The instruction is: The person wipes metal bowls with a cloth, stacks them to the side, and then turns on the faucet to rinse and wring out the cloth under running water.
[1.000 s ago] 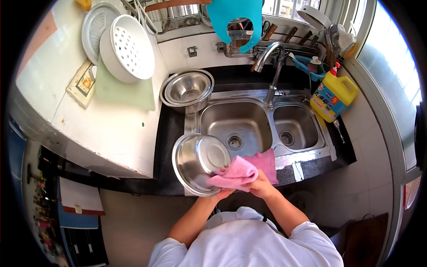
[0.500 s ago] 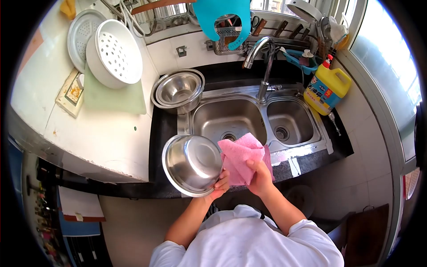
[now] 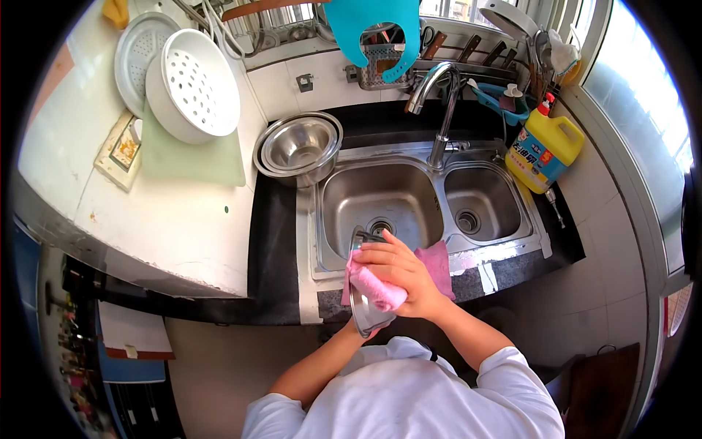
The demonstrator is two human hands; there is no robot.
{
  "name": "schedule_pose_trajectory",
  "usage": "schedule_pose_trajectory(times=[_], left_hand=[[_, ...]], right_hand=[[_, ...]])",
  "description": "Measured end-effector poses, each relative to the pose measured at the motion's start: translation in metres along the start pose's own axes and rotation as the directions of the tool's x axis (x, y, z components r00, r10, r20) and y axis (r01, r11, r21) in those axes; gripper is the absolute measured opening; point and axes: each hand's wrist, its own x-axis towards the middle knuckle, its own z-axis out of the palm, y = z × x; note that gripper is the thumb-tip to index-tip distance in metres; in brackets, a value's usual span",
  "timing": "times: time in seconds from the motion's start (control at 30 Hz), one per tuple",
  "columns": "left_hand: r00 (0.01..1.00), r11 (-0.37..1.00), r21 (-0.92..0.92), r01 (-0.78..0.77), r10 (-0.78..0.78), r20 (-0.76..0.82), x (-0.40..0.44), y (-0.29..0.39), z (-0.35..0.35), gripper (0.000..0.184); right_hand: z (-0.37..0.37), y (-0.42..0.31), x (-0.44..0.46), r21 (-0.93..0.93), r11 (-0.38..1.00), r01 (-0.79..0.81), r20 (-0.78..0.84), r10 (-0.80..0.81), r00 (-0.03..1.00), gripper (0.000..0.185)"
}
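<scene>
A stainless steel bowl [image 3: 371,322] is held up on its side in front of the sink, its open side facing right. My left hand [image 3: 363,335] grips it low at the back, its fingers mostly hidden by the bowl. My right hand [image 3: 398,271] presses a bunched pink cloth [image 3: 382,290] against the bowl's inside, fingers closed over the cloth. More pink cloth [image 3: 436,265] lies over the sink's front edge, just right of my right hand.
The double sink [image 3: 319,241] has a tap [image 3: 442,132] behind it. Nested metal bowls [image 3: 300,146] stand left, a yellow jug [image 3: 545,150] right. A white colander [image 3: 191,88] sits on the raised left surface. Knives [image 3: 468,50] hang at the back.
The bowl has turned from showing its outer base to standing on its side and moved right. My right hand has brought the cloth left into the bowl.
</scene>
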Motion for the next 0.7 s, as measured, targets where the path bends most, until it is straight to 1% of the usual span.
schedule_pose_trajectory(times=[0.03, 0.07, 0.1, 0.13, 0.17, 0.2, 0.23, 0.27, 0.3, 0.33, 0.4, 0.43, 0.47, 0.5, 0.53, 0.57, 0.6, 0.63, 0.67, 0.7], left_hand=[[0.994, 0.994, 0.017, 0.107, -0.107, 0.009, -0.001, 0.002, -0.004, 0.052], [0.942, 0.765, 0.553, -0.329, 0.228, 0.245, 0.010, -0.022, -0.033, 0.047], [0.992, 0.997, 0.036, 0.064, -0.067, 0.106, 0.006, -0.044, -0.062, 0.038], [0.992, 0.997, 0.036, 0.065, -0.069, 0.106, 0.004, -0.059, -0.080, 0.038], [0.979, 0.987, -0.034, 0.155, -0.149, 0.137, 0.004, -0.073, -0.097, 0.036], [0.959, 0.965, -0.100, 0.245, -0.225, 0.174, 0.003, -0.084, -0.110, 0.034], [0.931, 0.929, -0.162, 0.333, -0.296, 0.214, 0.003, -0.088, -0.117, 0.033], [0.896, 0.882, -0.219, 0.418, -0.361, 0.259, 0.003, -0.093, -0.124, 0.032], [0.896, 0.881, -0.220, 0.418, -0.361, 0.259, 0.003, -0.086, -0.119, 0.032], [0.908, 0.896, -0.215, 0.389, -0.334, 0.252, 0.003, -0.070, -0.103, 0.032], [0.930, 0.921, -0.205, 0.331, -0.281, 0.238, 0.001, -0.027, -0.059, 0.031], [0.939, 0.932, -0.199, 0.302, -0.255, 0.231, 0.000, -0.011, -0.042, 0.030], [0.947, 0.943, -0.192, 0.273, -0.228, 0.226, 0.000, -0.003, -0.036, 0.030], [0.946, 0.942, -0.191, 0.276, -0.231, 0.228, 0.005, -0.008, -0.046, 0.030], [0.924, 0.914, -0.236, 0.332, -0.264, 0.275, 0.014, -0.016, -0.060, 0.029], [0.900, 0.880, -0.277, 0.386, -0.293, 0.323, 0.018, -0.025, -0.073, 0.028], [0.899, 0.879, -0.277, 0.389, -0.295, 0.324, 0.022, -0.026, -0.069, 0.028], [0.955, 0.954, -0.126, 0.273, -0.252, 0.157, 0.031, -0.028, -0.061, 0.027], [0.985, 0.984, 0.049, 0.170, -0.170, -0.002, 0.037, -0.027, -0.054, 0.027], [0.985, 0.984, 0.049, 0.171, -0.171, -0.002, 0.037, -0.020, -0.045, 0.027]], right_hand=[[-0.004, 0.002, 0.001, 0.121, 0.990, -0.073, -0.037, 0.078, 0.996, 0.040], [-0.003, 0.012, -0.003, 0.145, 0.986, -0.081, -0.077, 0.093, 0.993, 0.035], [-0.002, 0.017, -0.007, 0.146, 0.986, -0.082, -0.078, 0.094, 0.992, 0.035], [0.000, 0.020, -0.012, 0.410, 0.869, -0.276, -0.088, 0.339, 0.937, 0.032], [0.001, 0.023, -0.016, 0.640, 0.648, -0.412, -0.030, 0.557, 0.830, 0.030], [0.000, 0.029, -0.021, 0.710, 0.554, -0.433, -0.013, 0.627, 0.779, 0.027], [-0.002, 0.032, -0.022, 0.725, 0.481, -0.492, 0.005, 0.711, 0.703, 0.026], [0.000, 0.038, -0.025, 0.786, 0.417, -0.457, -0.003, 0.741, 0.671, 0.026], [0.004, 0.044, -0.029, 0.840, 0.351, -0.415, -0.007, 0.771, 0.637, 0.026], [0.006, 0.049, -0.032, 0.839, 0.351, -0.415, -0.008, 0.771, 0.636, 0.026], [0.009, 0.054, -0.037, 0.913, 0.187, -0.363, 0.048, 0.832, 0.552, 0.026], [0.011, 0.052, -0.038, 0.913, 0.187, -0.362, 0.047, 0.834, 0.550, 0.026], [0.014, 0.050, -0.037, 0.940, 0.130, -0.316, 0.057, 0.853, 0.520, 0.026], [0.016, 0.049, -0.036, 0.961, 0.073, -0.266, 0.069, 0.870, 0.489, 0.025], [0.018, 0.048, -0.038, 0.962, 0.075, -0.263, 0.066, 0.871, 0.487, 0.025], [0.021, 0.049, -0.040, 0.968, 0.032, -0.249, 0.088, 0.886, 0.456, 0.026], [0.023, 0.049, -0.042, 0.972, -0.012, -0.234, 0.113, 0.898, 0.425, 0.026], [0.024, 0.050, -0.045, 0.972, -0.011, -0.233, 0.112, 0.899, 0.424, 0.026], [0.026, 0.050, -0.047, 0.970, -0.055, -0.236, 0.152, 0.896, 0.417, 0.027], [0.027, 0.050, -0.049, 0.966, -0.099, -0.240, 0.193, 0.891, 0.411, 0.028]])
